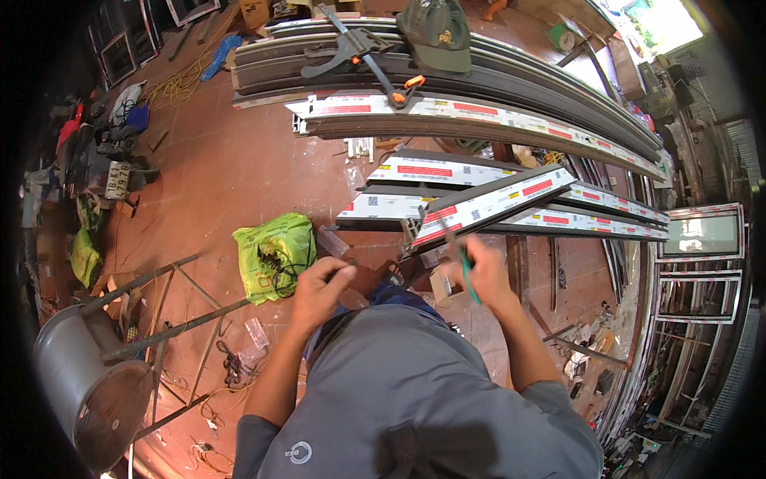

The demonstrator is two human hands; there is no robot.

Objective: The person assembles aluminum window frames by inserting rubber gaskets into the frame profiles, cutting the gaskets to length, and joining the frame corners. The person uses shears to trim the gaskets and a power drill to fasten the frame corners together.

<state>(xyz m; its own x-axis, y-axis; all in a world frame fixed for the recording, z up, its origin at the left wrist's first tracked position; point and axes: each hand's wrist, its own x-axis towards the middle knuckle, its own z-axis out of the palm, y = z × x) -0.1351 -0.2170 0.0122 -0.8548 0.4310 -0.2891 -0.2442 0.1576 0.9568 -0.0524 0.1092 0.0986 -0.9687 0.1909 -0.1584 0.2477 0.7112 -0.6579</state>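
Observation:
My right hand (487, 275) is closed around a green-handled tool (467, 275), whose thin grey end points away from me; motion blurs its exact kind. It is held by the near end of a short window-frame profile (499, 206), dark with white and red protective film. That profile lies slantwise over several longer film-covered profiles (379, 207). To the left, my left hand (321, 291) is raised in front of my body, thumb and fingers pinched together. Whatever is between its fingertips is too small to make out.
A yellow-green plastic bag (271, 251) with dark cords sits on the tiled floor. Beyond lies a stack of long profiles (542, 80) bearing a clamp (367, 56) and a cap (437, 36). A metal stand (183, 319) and grey drum (92, 379) are at left, window frames (700, 263) at right.

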